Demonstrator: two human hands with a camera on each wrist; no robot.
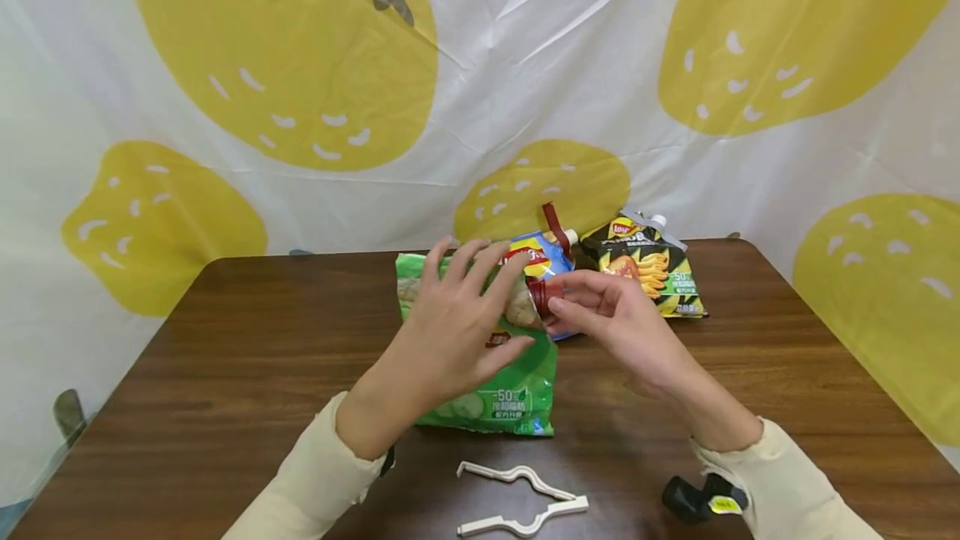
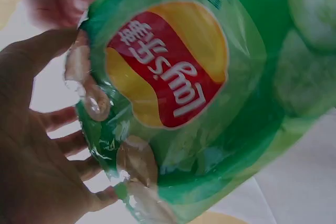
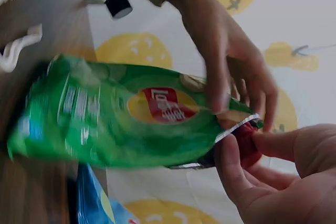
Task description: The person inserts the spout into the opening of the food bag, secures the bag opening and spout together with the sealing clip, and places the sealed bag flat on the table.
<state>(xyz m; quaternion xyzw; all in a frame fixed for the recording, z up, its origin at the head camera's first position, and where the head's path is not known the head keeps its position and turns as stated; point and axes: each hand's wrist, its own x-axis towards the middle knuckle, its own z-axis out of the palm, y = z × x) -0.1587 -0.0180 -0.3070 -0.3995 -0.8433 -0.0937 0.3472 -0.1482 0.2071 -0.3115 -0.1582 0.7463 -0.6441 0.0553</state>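
A green potato chip bag (image 1: pixel 487 390) stands upright at the middle of the table, its label plain in the left wrist view. My left hand (image 1: pixel 453 323) spans the bag's upper part, thumb on the front side and fingers spread over the top edge; the left wrist view shows fingertips at that edge. My right hand (image 1: pixel 618 323) pinches a small red piece (image 1: pixel 547 298) at the bag's top right corner. In the right wrist view, the red piece (image 3: pixel 247 142) sits at the silvery torn edge, partly hidden by fingers, so its kind is unclear.
Behind are a blue chip bag (image 1: pixel 551 252) with a dark red clip (image 1: pixel 555 223) and a black chip bag (image 1: pixel 648 269) with a grey clip (image 1: pixel 656 227). An open white clip (image 1: pixel 525 502) lies near the front edge. A black object (image 1: pixel 693 498) is beside the right sleeve.
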